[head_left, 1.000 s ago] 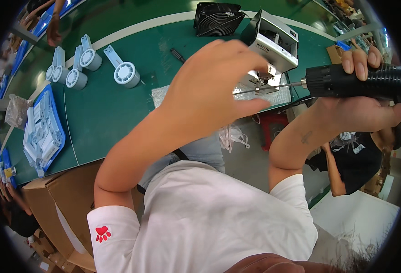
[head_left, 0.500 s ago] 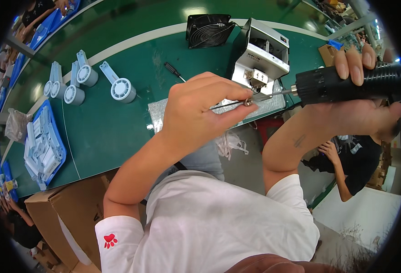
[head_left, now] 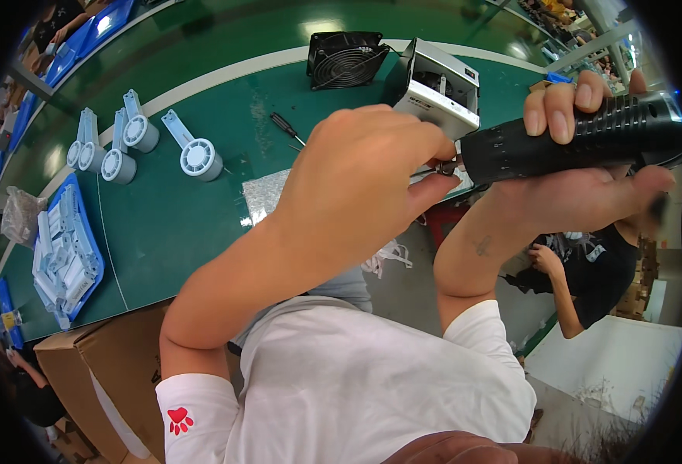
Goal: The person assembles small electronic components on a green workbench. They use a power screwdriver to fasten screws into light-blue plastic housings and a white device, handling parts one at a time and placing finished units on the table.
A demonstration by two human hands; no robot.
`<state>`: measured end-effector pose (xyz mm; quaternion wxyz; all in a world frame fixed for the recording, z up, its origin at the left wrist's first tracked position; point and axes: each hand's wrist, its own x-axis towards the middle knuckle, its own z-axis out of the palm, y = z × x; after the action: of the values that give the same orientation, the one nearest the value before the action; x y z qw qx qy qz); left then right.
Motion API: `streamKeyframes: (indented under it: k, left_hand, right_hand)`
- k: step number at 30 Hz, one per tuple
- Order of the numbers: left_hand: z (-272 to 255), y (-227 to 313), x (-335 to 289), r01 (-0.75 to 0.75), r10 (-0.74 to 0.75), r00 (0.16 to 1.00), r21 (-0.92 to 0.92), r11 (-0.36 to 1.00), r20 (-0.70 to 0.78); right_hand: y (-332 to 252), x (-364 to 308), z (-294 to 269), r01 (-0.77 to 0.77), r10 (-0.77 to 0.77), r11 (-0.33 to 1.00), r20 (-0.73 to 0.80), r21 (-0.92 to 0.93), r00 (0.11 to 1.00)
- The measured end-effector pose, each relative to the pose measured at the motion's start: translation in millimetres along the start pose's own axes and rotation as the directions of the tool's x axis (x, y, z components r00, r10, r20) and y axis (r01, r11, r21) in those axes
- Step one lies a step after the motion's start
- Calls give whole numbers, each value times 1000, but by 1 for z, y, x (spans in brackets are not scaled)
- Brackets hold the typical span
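My right hand [head_left: 581, 197] is wrapped around a thick black electric screwdriver [head_left: 538, 147], held level with its nose to the left. Thumb and fingers of my left hand [head_left: 356, 189] pinch a small shiny metal piece [head_left: 447, 167] right at that nose. The fingers hide most of the piece, so its exact kind does not show, and the bit is largely covered. Behind both hands stands a white boxy machine [head_left: 445, 89] with an open top. A small black-handled screwdriver [head_left: 285, 124] lies on the green table beyond my left hand.
A black fan [head_left: 347, 66] stands at the back. Several pale-blue round-headed handheld parts [head_left: 200, 158] stand at the left. Near them a blue tray [head_left: 97, 267] holds pale-blue pieces. A cardboard box [head_left: 116, 371] sits below the table edge. Another person [head_left: 604, 263] is at the right.
The electric screwdriver's nose and my left hand's pinched fingers have come together, covering the bit that showed between them. My left hand has moved right. The whole view has shifted slightly.
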<state>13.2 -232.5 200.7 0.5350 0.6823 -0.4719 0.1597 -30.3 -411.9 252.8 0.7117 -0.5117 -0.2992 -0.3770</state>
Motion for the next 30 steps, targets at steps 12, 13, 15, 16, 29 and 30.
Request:
streamKeyframes:
  k: [12, 13, 15, 16, 29, 30]
  left_hand:
    - [-8, 20, 19, -93, 45, 972, 199, 976, 231]
    - [-8, 24, 21, -134, 74, 968, 244, 960, 240]
    - [-7, 31, 26, -164, 84, 962, 303, 939, 259]
    - [-7, 34, 28, -158, 71, 959, 313, 936, 274]
    - [-10, -6, -31, 74, -78, 993, -43, 996, -85]
    - [-13, -10, -47, 139, -144, 988, -87, 986, -51]
  right_hand:
    - [-4, -4, 2, -5, 7, 997, -38, 71, 999]
    - [-4, -4, 4, -10, 14, 997, -45, 79, 999]
    - [-6, -5, 7, -39, 45, 996, -72, 76, 996]
    - [-8, -7, 8, -54, 61, 996, -98, 73, 993]
    - [7, -2, -22, -144, 146, 980, -7, 137, 989]
    - [6, -3, -27, -153, 155, 978, -9, 139, 988]
